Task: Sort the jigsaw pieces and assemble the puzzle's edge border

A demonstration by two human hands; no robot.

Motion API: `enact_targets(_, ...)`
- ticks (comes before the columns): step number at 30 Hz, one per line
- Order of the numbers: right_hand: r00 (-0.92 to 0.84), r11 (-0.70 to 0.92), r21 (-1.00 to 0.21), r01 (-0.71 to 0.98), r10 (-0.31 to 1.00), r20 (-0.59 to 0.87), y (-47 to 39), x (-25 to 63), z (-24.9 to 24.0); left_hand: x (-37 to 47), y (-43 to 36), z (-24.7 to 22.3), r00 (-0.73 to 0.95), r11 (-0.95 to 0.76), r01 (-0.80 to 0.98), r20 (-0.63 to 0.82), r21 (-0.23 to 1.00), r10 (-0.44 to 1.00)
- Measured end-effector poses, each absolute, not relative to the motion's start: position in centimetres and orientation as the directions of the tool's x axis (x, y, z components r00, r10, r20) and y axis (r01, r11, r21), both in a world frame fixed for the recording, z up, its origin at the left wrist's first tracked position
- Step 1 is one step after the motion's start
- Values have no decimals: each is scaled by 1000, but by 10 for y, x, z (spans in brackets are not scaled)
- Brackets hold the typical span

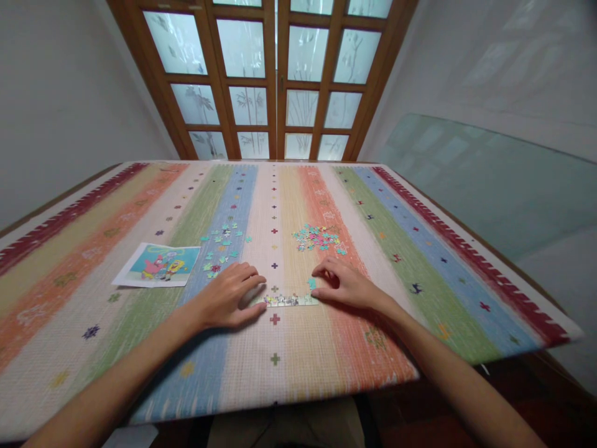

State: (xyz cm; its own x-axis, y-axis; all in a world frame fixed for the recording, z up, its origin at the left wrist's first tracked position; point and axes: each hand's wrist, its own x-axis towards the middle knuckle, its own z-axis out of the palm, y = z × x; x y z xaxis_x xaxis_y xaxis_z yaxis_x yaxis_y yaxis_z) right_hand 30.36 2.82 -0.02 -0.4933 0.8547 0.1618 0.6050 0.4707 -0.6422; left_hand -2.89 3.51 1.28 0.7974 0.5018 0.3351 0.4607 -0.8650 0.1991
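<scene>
A narrow joined strip of jigsaw pieces lies on the striped tablecloth in front of me. My left hand rests at its left end, fingers apart and thumb tip by the edge, holding nothing. At the strip's right end, my right hand has thumb and fingers curled around a teal jigsaw piece, just above the strip. Beyond that hand is a dense pile of loose jigsaw pieces, mostly teal and pink. More scattered pieces lie past my left hand.
A printed cartoon picture lies left of my left hand. The striped tablecloth covers the table, whose near edge is close to me. A glass-paned wooden door stands behind the table, and a pale green panel is at right.
</scene>
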Motion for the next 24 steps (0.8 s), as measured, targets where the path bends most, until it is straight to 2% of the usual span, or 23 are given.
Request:
enact_targets(8, -409, 463, -616, 637, 881, 240, 33, 298, -10, -35, 32, -1, 773, -834, 499, 312, 236, 552)
enact_targets(24, -355, 437, -627, 645, 898, 260, 32, 296, -15, -34, 29, -9, 755, -827, 471, 345, 307, 558)
